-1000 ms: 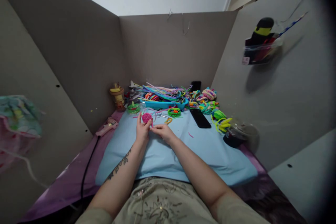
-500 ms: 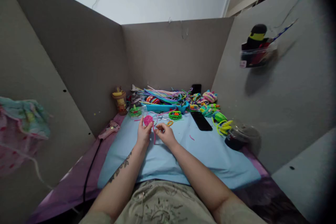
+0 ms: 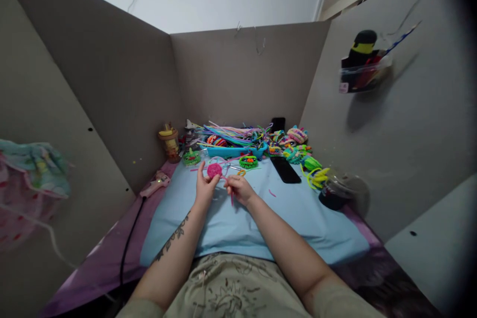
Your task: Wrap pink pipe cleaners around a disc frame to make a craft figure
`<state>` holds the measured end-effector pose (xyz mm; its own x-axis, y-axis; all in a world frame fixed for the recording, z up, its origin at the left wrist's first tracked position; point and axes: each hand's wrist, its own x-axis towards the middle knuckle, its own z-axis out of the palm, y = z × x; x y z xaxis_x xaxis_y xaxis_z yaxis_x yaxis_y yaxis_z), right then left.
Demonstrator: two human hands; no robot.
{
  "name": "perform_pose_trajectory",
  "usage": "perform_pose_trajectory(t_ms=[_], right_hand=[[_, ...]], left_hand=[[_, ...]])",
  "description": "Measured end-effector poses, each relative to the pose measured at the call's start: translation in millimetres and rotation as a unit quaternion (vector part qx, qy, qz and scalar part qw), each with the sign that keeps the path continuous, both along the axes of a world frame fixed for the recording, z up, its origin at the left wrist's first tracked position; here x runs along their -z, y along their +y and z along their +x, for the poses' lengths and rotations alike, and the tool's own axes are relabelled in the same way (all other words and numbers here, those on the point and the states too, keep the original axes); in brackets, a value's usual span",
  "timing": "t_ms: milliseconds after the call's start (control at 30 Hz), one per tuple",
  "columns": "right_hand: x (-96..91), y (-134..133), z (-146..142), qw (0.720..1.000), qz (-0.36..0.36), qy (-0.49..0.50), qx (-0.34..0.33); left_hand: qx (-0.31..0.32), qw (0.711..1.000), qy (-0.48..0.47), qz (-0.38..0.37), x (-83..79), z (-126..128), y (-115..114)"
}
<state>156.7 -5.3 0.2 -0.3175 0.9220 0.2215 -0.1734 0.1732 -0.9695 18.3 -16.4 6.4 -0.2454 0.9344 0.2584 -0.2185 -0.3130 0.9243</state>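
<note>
A round pink fuzzy coil (image 3: 214,170) is pinched tight in the fingers of the left hand (image 3: 204,188), just above the light blue cloth mat (image 3: 298,218). A thin pink fuzzy stick (image 3: 231,199) is squeezed in the closed right hand (image 3: 239,189) beside it. A blue plastic tray (image 3: 231,150) of coloured sticks is seen behind.

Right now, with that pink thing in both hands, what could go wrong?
The pink coil, pinched only by the left hand, might loosen if the right hand lets its pink strand slip. The glue gun lies close by the left forearm; a sweep could knock it or snag its cord.
</note>
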Motion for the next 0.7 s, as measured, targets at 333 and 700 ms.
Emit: perform_pose_trajectory(t_ms=[333,700], right_hand=[[1.6,0,-2,0.973,0.188,-0.049,0.122],[0.0,-4,4,0.926,0.297,-0.09,0.214]], left_hand=[[0.057,0.996,-0.028,-0.064,5.2,-3,5],[0.099,0.995,0.002,-0.034,0.7,8,-7]])
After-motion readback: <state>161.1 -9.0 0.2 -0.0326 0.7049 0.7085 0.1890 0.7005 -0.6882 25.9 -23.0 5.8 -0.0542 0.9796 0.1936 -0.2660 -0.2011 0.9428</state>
